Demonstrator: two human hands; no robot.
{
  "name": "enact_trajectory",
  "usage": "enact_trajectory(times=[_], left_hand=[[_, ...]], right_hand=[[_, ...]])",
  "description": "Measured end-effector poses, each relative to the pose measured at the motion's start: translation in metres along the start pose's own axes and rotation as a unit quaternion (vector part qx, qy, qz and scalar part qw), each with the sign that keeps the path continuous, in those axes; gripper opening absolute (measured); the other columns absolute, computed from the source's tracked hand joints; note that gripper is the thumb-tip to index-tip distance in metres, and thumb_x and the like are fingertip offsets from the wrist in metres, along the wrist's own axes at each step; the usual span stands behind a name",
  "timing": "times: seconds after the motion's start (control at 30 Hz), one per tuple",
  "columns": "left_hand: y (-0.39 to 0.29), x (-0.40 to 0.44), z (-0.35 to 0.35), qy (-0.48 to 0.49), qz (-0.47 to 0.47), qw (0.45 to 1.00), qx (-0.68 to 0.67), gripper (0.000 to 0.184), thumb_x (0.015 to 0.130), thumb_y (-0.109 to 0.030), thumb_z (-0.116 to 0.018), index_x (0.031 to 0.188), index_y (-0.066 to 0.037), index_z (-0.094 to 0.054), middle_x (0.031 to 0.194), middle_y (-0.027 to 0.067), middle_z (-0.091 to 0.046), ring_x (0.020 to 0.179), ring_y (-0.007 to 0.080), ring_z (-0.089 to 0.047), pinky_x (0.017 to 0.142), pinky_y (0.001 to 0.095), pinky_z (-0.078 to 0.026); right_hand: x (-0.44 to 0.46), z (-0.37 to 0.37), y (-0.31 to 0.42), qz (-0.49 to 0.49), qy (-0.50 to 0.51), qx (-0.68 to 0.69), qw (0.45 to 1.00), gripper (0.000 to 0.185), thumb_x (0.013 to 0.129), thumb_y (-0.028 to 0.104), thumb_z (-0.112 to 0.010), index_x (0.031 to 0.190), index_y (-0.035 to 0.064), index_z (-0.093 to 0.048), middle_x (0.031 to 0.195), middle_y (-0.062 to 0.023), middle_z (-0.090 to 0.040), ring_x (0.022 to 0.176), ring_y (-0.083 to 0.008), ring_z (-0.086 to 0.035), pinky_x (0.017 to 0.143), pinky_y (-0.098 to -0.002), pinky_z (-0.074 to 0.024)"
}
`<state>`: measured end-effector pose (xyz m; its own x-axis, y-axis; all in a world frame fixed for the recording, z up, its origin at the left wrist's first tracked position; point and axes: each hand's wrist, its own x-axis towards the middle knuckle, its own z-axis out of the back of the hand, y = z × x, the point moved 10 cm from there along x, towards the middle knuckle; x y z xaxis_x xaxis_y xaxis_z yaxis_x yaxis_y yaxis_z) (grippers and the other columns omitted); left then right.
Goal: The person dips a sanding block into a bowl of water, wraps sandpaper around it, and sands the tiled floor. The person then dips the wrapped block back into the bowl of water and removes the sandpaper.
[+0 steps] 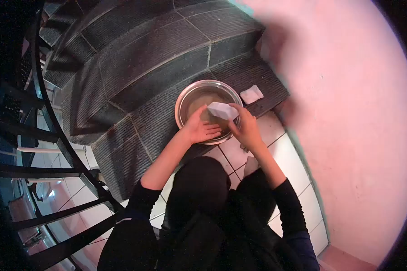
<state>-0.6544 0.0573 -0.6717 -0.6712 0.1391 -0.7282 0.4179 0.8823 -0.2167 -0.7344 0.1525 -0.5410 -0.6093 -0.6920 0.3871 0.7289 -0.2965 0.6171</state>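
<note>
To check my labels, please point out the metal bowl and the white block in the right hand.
Metal bowl (pixel 207 83): head view, on its far rim.
White block (pixel 221 110): head view, around its visible middle.

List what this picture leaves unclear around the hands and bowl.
All in the head view:
- White block: underside, facing away from the camera; one end, behind the right hand.
- Metal bowl: part of its inside, behind the block and left hand.
- Small item near the right wrist: too small and dark to identify.
</note>
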Motion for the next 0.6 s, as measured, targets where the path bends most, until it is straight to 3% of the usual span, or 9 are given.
enact_trajectory(times=[0.07, 0.2, 0.33, 0.4, 0.43, 0.47, 0.53, 0.6], left_hand=[[-0.01, -0.024, 0.011, -0.089, -0.055, 0.994, 0.035, 0.083, 0.082, -0.049, -0.059, 0.138, -0.001, -0.02, 0.124, 0.0204, -0.043, 0.109, 0.0352, -0.051, 0.089, 0.0471, -0.044], [-0.027, -0.043, 0.013, -0.023, -0.145, 0.986, 0.078, 0.075, 0.081, -0.046, -0.059, 0.135, -0.005, -0.028, 0.116, 0.0167, -0.047, 0.098, 0.0299, -0.054, 0.077, 0.0414, -0.047], [-0.043, -0.052, 0.012, -0.023, -0.184, 0.98, 0.078, 0.066, 0.083, -0.045, -0.058, 0.131, -0.005, -0.037, 0.115, 0.0146, -0.05, 0.097, 0.0273, -0.055, 0.077, 0.0401, -0.047], [-0.064, -0.056, 0.01, -0.042, -0.285, 0.939, 0.186, 0.059, 0.085, -0.044, -0.057, 0.127, -0.006, -0.044, 0.114, 0.0121, -0.054, 0.095, 0.0243, -0.056, 0.077, 0.0379, -0.047], [-0.075, -0.059, 0.009, -0.084, -0.314, 0.904, 0.277, 0.049, 0.087, -0.036, -0.058, 0.124, -0.006, -0.048, 0.112, 0.0101, -0.057, 0.098, 0.0213, -0.057, 0.083, 0.0377, -0.047], [-0.088, -0.051, 0.007, -0.075, -0.41, 0.831, 0.368, 0.047, 0.087, -0.031, -0.059, 0.123, -0.004, -0.048, 0.113, 0.0106, -0.057, 0.102, 0.0222, -0.056, 0.087, 0.0378, -0.046], [-0.089, -0.066, -0.012, -0.104, -0.55, 0.633, 0.535, 0.044, 0.084, -0.018, -0.063, 0.123, -0.003, -0.048, 0.119, 0.0145, -0.054, 0.114, 0.0272, -0.052, 0.099, 0.0378, -0.039], [-0.08, -0.07, -0.026, -0.106, -0.544, 0.56, 0.615, 0.055, 0.08, -0.02, -0.066, 0.127, -0.004, -0.045, 0.129, 0.0174, -0.046, 0.122, 0.0315, -0.044, 0.101, 0.0398, -0.037]], right_hand=[[0.003, -0.001, -0.001, -0.02, 0.003, -0.001, 1.0, 0.046, 0.08, 0.015, -0.062, 0.123, 0.0126, -0.048, 0.107, -0.0117, -0.058, 0.097, -0.0291, -0.057, 0.083, -0.0425, -0.0407], [0.009, -0.004, -0.009, -0.045, -0.001, 0.012, 0.999, 0.042, 0.083, 0.015, -0.06, 0.123, 0.0103, -0.048, 0.11, -0.013, -0.058, 0.101, -0.0304, -0.056, 0.082, -0.0418, -0.0419], [0.028, -0.004, -0.002, -0.013, -0.012, 0.039, 0.999, 0.041, 0.083, 0.013, -0.059, 0.122, 0.0074, -0.048, 0.11, -0.014, -0.058, 0.101, -0.0315, -0.056, 0.085, -0.0411, -0.0418], [0.035, -0.01, 0.002, -0.011, 0.022, 0.026, 0.999, 0.041, 0.083, 0.013, -0.059, 0.123, 0.0068, -0.048, 0.109, -0.014, -0.059, 0.1, -0.0313, -0.057, 0.086, -0.0403, -0.0413], [0.034, -0.016, 0.002, -0.019, 0.048, 0.009, 0.999, 0.042, 0.083, 0.012, -0.059, 0.123, 0.0063, -0.047, 0.109, -0.014, -0.059, 0.099, -0.0311, -0.057, 0.087, -0.0396, -0.0408], [0.032, -0.015, 0.015, 0.042, 0.03, -0.029, 0.998, 0.043, 0.083, 0.011, -0.059, 0.124, 0.0069, -0.047, 0.11, -0.0131, -0.057, 0.101, -0.0297, -0.056, 0.089, -0.0389, -0.0391], [0.026, -0.017, 0.022, 0.08, 0.027, -0.046, 0.995, 0.044, 0.083, 0.011, -0.059, 0.125, 0.0076, -0.047, 0.112, -0.013, -0.056, 0.102, -0.0294, -0.055, 0.089, -0.039, -0.0387], [0.023, -0.018, 0.024, 0.112, 0.022, -0.071, 0.991, 0.045, 0.082, 0.011, -0.059, 0.125, 0.0082, -0.047, 0.114, -0.0128, -0.056, 0.104, -0.0291, -0.054, 0.09, -0.0391, -0.0383]])
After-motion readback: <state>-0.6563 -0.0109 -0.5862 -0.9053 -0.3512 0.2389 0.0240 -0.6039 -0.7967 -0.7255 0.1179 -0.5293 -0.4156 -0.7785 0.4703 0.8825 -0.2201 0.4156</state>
